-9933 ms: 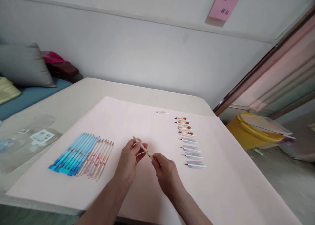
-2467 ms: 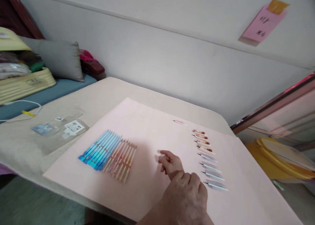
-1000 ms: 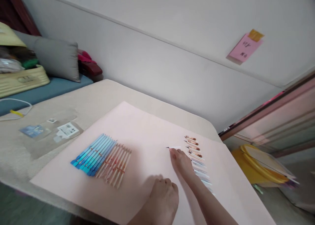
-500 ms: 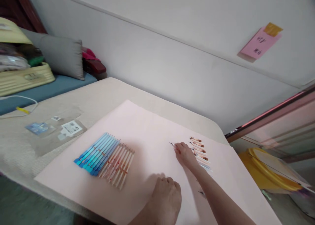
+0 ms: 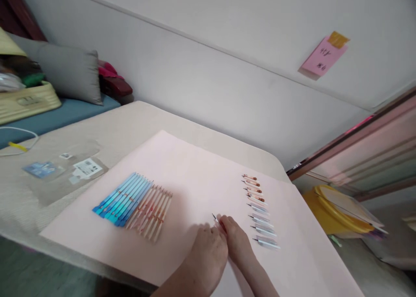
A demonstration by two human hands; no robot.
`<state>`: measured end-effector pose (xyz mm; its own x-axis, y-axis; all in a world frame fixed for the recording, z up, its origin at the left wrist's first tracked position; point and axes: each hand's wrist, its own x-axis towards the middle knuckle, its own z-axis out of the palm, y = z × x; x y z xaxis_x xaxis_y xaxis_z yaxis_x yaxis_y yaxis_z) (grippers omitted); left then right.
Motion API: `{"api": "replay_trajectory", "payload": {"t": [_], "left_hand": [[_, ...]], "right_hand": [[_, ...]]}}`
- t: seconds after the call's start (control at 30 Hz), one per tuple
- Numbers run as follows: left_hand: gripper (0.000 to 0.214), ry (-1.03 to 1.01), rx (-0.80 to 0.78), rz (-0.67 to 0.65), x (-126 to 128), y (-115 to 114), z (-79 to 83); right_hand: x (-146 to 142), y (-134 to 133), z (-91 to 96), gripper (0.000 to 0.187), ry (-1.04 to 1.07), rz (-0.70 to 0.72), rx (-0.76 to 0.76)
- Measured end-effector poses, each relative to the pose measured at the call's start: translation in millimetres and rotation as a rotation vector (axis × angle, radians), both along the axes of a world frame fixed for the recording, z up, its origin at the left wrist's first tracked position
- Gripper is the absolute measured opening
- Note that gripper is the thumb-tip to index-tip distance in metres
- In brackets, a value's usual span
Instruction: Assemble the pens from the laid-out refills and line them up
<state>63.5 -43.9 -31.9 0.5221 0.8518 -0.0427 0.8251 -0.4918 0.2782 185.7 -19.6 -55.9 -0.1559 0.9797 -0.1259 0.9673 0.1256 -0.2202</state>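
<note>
My right hand (image 5: 238,241) pinches a thin pen refill (image 5: 215,217) whose dark tip sticks out past the fingers. My left hand (image 5: 205,258) is curled beside it, knuckles up, touching the right hand; what its fingers hold is hidden. Both hands rest over the pink paper sheet (image 5: 195,180). A row of pen barrels (image 5: 133,204), blue ones then pale orange ones, lies to the left of the hands. A column of pen caps and tips (image 5: 258,210) lies just to the right.
The sheet covers a beige table (image 5: 123,124). Clear plastic packaging with labels (image 5: 65,171) lies at the table's left. A grey cushion (image 5: 68,74) and a yellow case (image 5: 27,102) sit on the blue bench beyond. A yellow bin (image 5: 341,210) stands on the floor at right.
My right hand picked the single refill from the far side of the sheet and drew it back toward me. It now meets my left hand near the front edge.
</note>
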Motion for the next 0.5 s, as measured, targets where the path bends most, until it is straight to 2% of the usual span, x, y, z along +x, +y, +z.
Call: {"api": "replay_trajectory", "payload": {"t": [0.23, 0.37, 0.5], "left_hand": [[0.027, 0.055, 0.011, -0.127, -12, -2, -2.0], [0.025, 0.142, -0.173, -0.125, -17, 11, 4.6], [0.024, 0.116, -0.181, 0.097, -21, 27, 10.3]], "right_hand": [[1, 3, 6.9, 0.013, 0.005, -0.011, 0.019], [14, 5, 9.5, 0.018, 0.000, -0.020, -0.006], [25, 3, 14.6, 0.018, -0.094, -0.056, 0.024]]}}
